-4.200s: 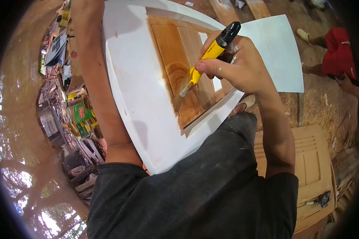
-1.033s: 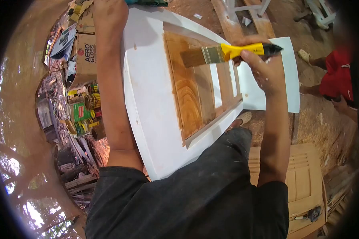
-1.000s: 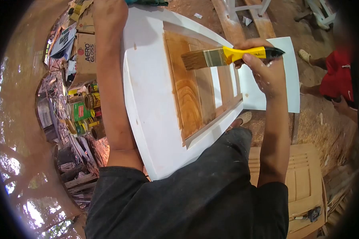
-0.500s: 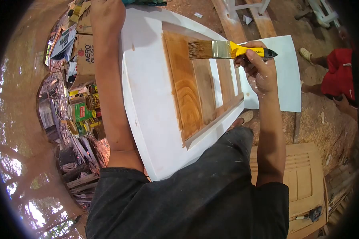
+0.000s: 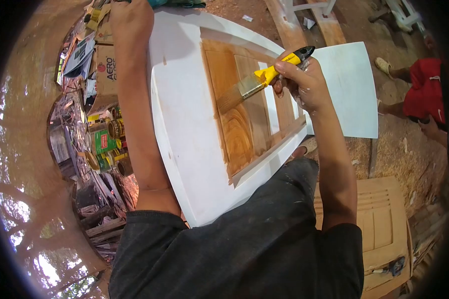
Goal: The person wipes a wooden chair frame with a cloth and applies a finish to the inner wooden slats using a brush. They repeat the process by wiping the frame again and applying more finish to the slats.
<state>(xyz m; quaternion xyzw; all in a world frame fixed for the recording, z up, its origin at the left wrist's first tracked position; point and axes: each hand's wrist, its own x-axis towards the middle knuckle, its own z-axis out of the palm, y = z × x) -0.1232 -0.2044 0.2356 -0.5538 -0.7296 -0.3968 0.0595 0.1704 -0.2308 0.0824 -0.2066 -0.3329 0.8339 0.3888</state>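
My right hand [image 5: 304, 84] grips the yellow and black handle of a wide paintbrush [image 5: 267, 75]. The brush slants down to the left, its bristles over the brown wood panel [image 5: 237, 134] and seemingly touching it. That panel is set in a large white frame [image 5: 189, 109], with a white strip and more brown wood to its right. Paint specks mark my right fingers. My left hand [image 5: 131, 20] is at the top left, beside the frame's far end; its fingertips are cut off by the view's edge, so its hold is hidden.
Cans [image 5: 102, 142] and a cardboard box [image 5: 106, 67] stand at the left. A white board [image 5: 346, 89] lies right of the frame. Another person in red shorts [image 5: 424, 89] is at the right. A tan panelled door [image 5: 379, 219] lies at the lower right.
My right hand has moved a little left, and the brush has swung from level to slanting, its bristles lower and further left on the panel. My left hand has barely shifted.
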